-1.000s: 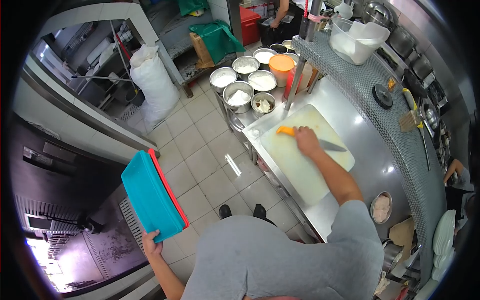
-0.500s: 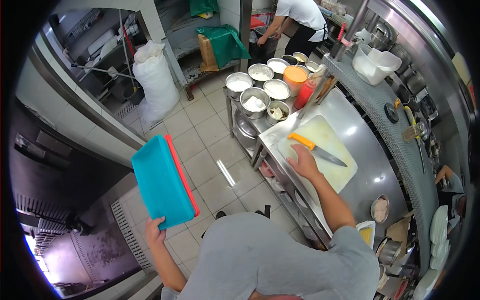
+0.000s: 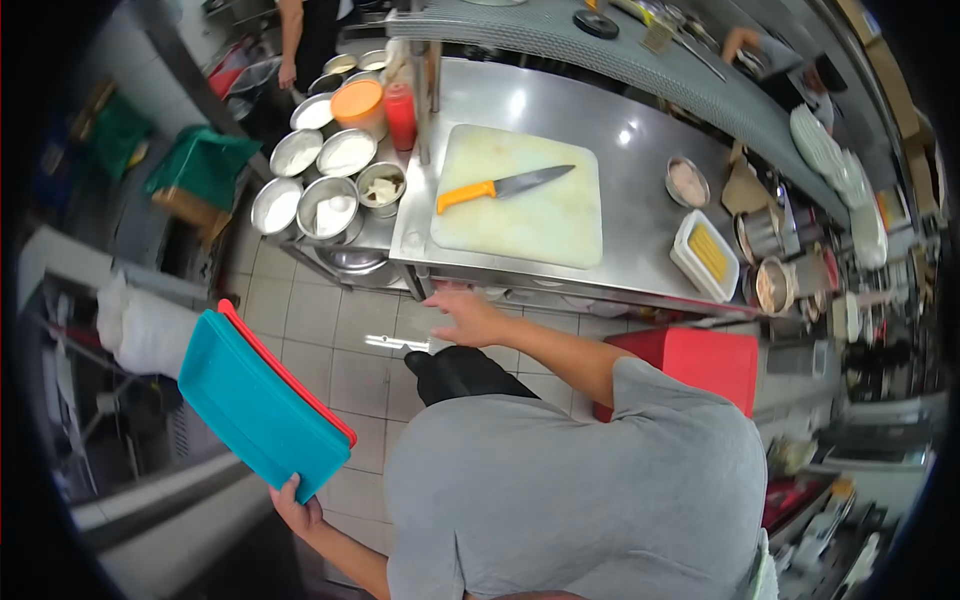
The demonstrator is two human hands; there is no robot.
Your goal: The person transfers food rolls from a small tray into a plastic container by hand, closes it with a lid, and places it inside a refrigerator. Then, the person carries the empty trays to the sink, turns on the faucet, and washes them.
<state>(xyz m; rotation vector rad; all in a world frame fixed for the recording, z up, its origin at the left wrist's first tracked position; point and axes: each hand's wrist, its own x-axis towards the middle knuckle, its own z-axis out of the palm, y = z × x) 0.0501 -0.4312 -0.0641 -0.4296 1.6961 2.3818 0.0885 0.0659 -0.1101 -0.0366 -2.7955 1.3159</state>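
Note:
My left hand [image 3: 297, 508] grips the near end of a shallow teal plastic tray [image 3: 260, 405]. A red plastic tray [image 3: 287, 372] lies against its back, with only a strip along one side visible. My right hand [image 3: 466, 317] hangs in the air in front of the steel counter, fingers apart and holding nothing. On the counter, a white cutting board [image 3: 530, 228] carries a knife [image 3: 505, 187] with an orange handle.
Several metal pots of white contents stand at the counter's left, with an orange-lidded tub [image 3: 359, 104] and a red squeeze bottle [image 3: 400, 115]. A white container [image 3: 705, 255] and small bowl [image 3: 687, 181] sit right. A red bin [image 3: 710, 365] stands below. Another person's arm [image 3: 290, 45] shows behind.
My view has turned right toward the counter. My right hand has moved from over the cutting board to in front of the counter's edge. My left hand still holds the trays.

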